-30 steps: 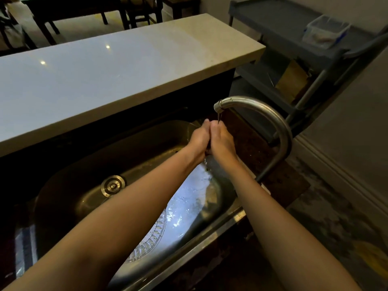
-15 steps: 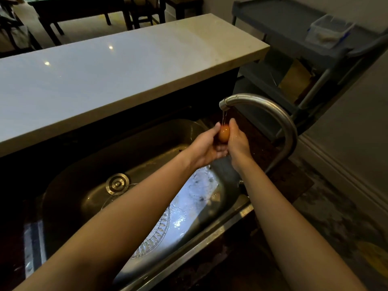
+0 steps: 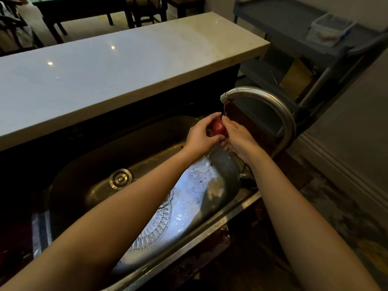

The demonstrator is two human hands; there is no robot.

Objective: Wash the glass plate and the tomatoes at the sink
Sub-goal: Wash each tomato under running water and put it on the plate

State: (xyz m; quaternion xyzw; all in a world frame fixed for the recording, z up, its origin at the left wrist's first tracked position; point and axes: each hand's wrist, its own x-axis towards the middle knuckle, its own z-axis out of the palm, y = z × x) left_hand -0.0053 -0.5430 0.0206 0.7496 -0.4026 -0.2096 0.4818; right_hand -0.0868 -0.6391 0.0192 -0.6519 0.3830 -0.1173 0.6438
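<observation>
- While the faucet (image 3: 260, 96) runs, left hand (image 3: 200, 138) and right hand (image 3: 239, 137) curl their fingers round one tomato (image 3: 218, 126) beneath it: rinse step.
- The glass plate (image 3: 156, 227) lies in the sink (image 3: 134, 148).
- Next, probably: rotate tomato, rinse evenly.

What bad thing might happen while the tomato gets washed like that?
The wet tomato is held between the left hand and the right hand under the faucet stream, so it might slip and drop into the sink and bruise. The glass plate lies in the basin below the forearms, so a falling tomato or a bumping hand might knock it. Water could also splash over the front rim.
</observation>
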